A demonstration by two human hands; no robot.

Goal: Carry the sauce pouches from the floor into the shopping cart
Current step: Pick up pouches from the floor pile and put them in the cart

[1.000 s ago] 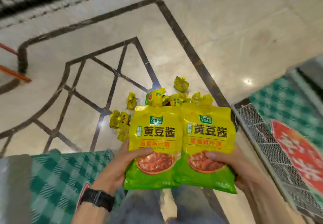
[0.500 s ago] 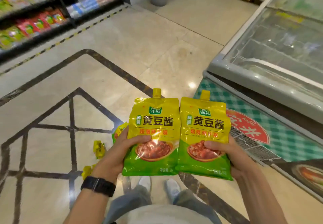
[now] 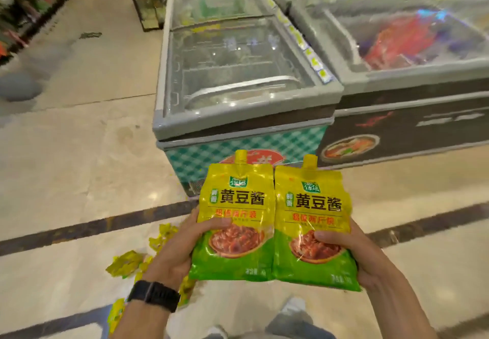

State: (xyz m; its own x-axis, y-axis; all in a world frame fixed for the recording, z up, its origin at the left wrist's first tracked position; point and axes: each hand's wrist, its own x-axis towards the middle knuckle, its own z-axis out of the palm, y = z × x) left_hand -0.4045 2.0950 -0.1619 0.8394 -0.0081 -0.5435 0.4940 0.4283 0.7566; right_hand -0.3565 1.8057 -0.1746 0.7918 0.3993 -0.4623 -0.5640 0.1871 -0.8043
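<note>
Two yellow-and-green sauce pouches with top spouts are held upright, side by side, in front of me. My left hand (image 3: pixel 176 251) grips the left pouch (image 3: pixel 235 206) at its lower left edge, thumb on the front. My right hand (image 3: pixel 354 254) grips the right pouch (image 3: pixel 313 209) at its lower right edge, thumb across the picture of sauce. Several more yellow pouches (image 3: pixel 127 262) lie on the floor low at the left, partly hidden behind my left forearm. No shopping cart is in view.
A chest freezer (image 3: pixel 243 116) with glass lids and a green checked front stands right ahead; a second, dark-fronted freezer (image 3: pixel 412 84) adjoins it on the right. Store shelves (image 3: pixel 29 2) line the far left. Polished tile floor with dark inlay bands lies between. My shoes show at the bottom.
The view has swung up and to the right, from the floor pile to the freezers. Both hands keep the same hold on the two pouches; the pile has slid to the lower left.
</note>
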